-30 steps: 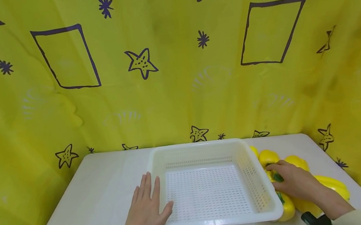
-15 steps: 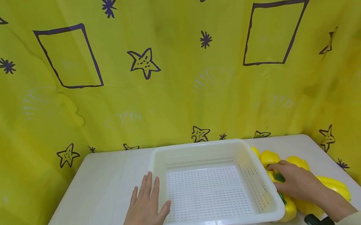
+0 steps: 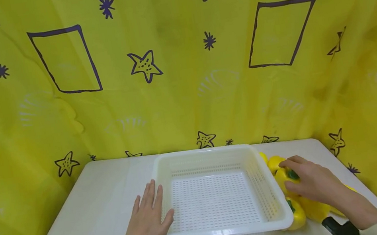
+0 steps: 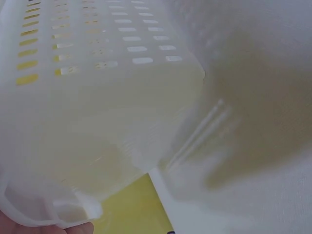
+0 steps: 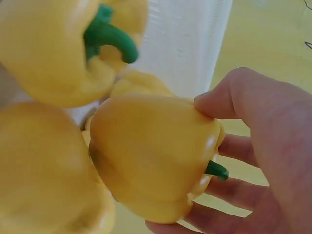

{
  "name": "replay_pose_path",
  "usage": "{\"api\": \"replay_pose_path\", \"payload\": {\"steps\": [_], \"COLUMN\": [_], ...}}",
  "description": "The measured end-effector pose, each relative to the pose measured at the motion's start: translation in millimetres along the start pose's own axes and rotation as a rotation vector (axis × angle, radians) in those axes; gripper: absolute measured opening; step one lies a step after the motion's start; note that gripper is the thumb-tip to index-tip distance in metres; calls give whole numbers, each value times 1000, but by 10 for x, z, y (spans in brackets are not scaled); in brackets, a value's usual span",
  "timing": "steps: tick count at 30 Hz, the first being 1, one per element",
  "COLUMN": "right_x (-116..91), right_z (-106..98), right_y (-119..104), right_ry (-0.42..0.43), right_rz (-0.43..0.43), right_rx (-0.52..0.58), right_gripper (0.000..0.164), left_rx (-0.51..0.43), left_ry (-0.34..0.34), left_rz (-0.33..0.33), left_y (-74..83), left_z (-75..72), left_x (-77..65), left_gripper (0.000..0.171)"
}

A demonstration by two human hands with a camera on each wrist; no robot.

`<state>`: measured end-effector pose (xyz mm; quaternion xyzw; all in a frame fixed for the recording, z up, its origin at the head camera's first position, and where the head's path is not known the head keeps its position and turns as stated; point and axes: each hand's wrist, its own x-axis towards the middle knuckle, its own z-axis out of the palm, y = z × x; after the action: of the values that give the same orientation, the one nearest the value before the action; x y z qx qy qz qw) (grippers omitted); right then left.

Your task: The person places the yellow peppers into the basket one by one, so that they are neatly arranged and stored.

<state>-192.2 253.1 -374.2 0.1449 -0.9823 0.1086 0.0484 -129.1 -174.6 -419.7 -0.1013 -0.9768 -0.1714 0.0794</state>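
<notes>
A yellow bell pepper (image 5: 151, 151) with a green stem is gripped by my right hand (image 3: 314, 180), thumb on one side and fingers on the other. Other yellow bell peppers lie close around it: one (image 5: 46, 58) with a curved green stem, another (image 5: 44, 165), and one (image 3: 297, 214) against the basket's near right corner. My left hand (image 3: 147, 223) lies along the left side of a white plastic basket (image 3: 222, 232), fingers straight. In the left wrist view its fingertips (image 4: 80, 229) are right at the basket's rim.
Perforated walls and a slotted floor form the basket, which stands mid-table. A white table (image 3: 79, 213) runs beneath everything. Yellow curtains (image 3: 187, 105) with drawn stars hang behind and at both sides. A black band (image 3: 339, 228) sits at the right wrist, beside the peppers.
My right hand has moved slightly up and to the right, the bell pepper shifting with it. My left hand stays at the basket, and the head view has shifted a little.
</notes>
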Motion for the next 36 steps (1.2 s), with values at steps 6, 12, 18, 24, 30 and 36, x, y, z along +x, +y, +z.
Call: {"api": "replay_pose_path", "payload": {"steps": [6,12,18,24,30,36], "right_x": [42,83,101,123,154,192], "right_z": [-93,-155,-244,-353,-428,-444], "right_y": [-54,-86,-113,-156,-244,-370], "right_ry": [28,43,55,79,64,40], "right_rz": [-20,-36,-56,-103,-108,-101], "right_rx": [-10,-20,-22,-21,-10,17], "right_gripper": [48,49,49,47,48,50], "left_rx": [7,-5,1,-1,-1,8], "left_ry": [24,23,30,40,41,38], "left_rz": [-3,-9,-9,-11,-12,-11], "left_y": [-8,-9,-1,-2,-4,-3], "left_z": [15,22,29,34,32,44], "left_x": [4,36,72,68,70,78], "left_gripper": [68,69,69,67,66,67]}}
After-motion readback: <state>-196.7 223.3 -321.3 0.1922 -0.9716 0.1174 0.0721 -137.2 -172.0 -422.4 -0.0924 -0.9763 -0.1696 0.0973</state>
